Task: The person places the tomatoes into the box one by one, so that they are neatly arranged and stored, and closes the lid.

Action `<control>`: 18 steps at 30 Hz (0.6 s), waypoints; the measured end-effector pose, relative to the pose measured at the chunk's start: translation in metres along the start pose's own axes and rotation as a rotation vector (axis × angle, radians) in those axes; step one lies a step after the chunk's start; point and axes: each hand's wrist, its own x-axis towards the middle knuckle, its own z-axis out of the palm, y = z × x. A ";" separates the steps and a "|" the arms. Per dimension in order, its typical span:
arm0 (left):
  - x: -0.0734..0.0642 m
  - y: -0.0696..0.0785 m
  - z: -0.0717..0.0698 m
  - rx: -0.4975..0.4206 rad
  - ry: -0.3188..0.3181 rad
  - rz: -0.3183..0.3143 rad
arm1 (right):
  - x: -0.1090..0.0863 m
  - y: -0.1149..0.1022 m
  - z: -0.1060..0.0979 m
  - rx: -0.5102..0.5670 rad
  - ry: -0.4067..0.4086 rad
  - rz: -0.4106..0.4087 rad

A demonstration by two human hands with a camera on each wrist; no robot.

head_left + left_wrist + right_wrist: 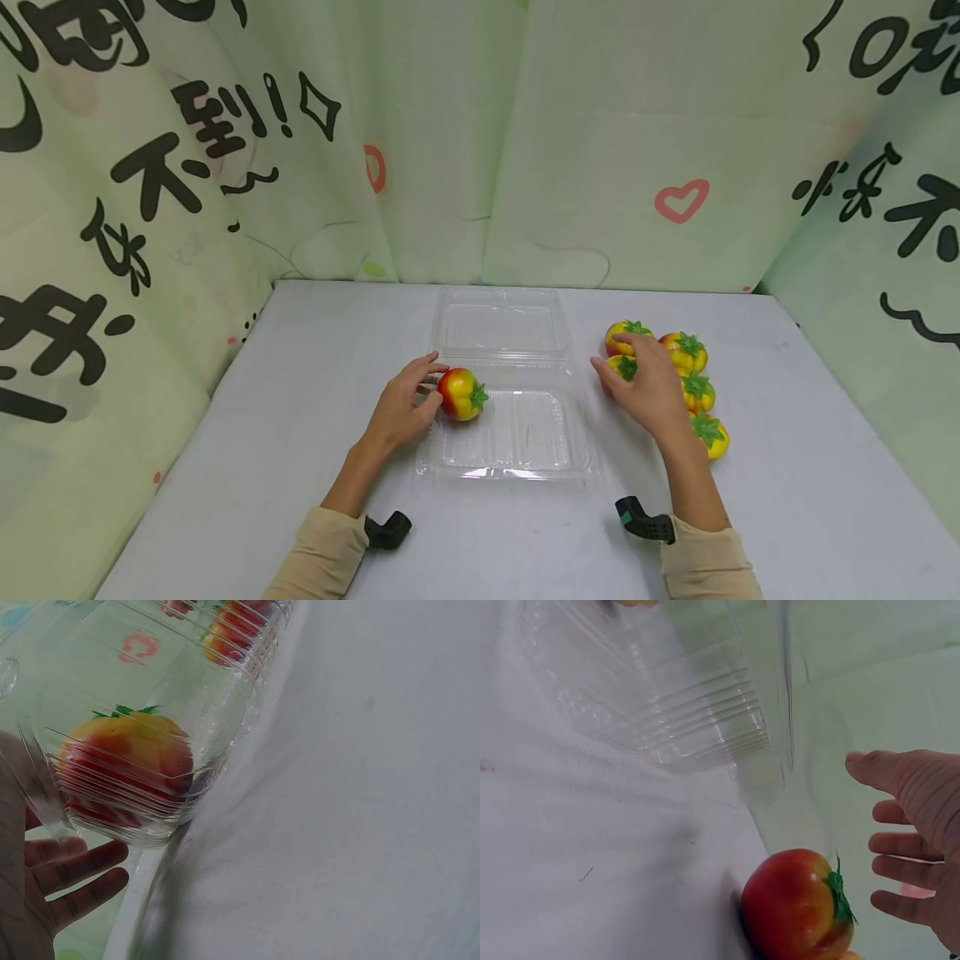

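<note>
A red-and-yellow tomato-like fruit [462, 394] with a green leafy top sits at the left side of a clear plastic clamshell box [508, 477]. My left hand [408, 406] is beside it, its thumb and fingertips right at the fruit's left side. In the left wrist view, the fruit [127, 765] shows through the ribbed box wall, and several fingers [82, 870] stretch out loosely just outside. On the right, my right hand [643, 382] hovers over similar fruits, thumb apart from the fingers. In the right wrist view, its spread fingers hold nothing above a fruit [799, 904].
Several more fruits [697, 392] stand grouped at the right on the white table [315, 358]. The box's lid [501, 325] lies folded back behind its base. A pale green printed curtain [585, 150] closes off the back and sides.
</note>
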 end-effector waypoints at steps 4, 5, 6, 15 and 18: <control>0.000 0.001 0.000 -0.004 0.000 0.001 | 0.000 0.004 -0.001 0.000 -0.024 0.024; 0.000 0.001 0.000 -0.004 0.001 0.002 | 0.000 0.005 -0.001 0.003 -0.030 0.029; 0.000 0.001 0.000 -0.004 0.001 0.003 | 0.000 0.006 -0.002 0.004 -0.036 0.034; 0.000 0.000 0.000 -0.009 0.002 0.005 | 0.000 0.012 -0.002 -0.007 -0.102 0.059; 0.000 0.001 -0.001 -0.004 0.002 0.005 | 0.000 0.014 -0.001 -0.009 -0.123 0.067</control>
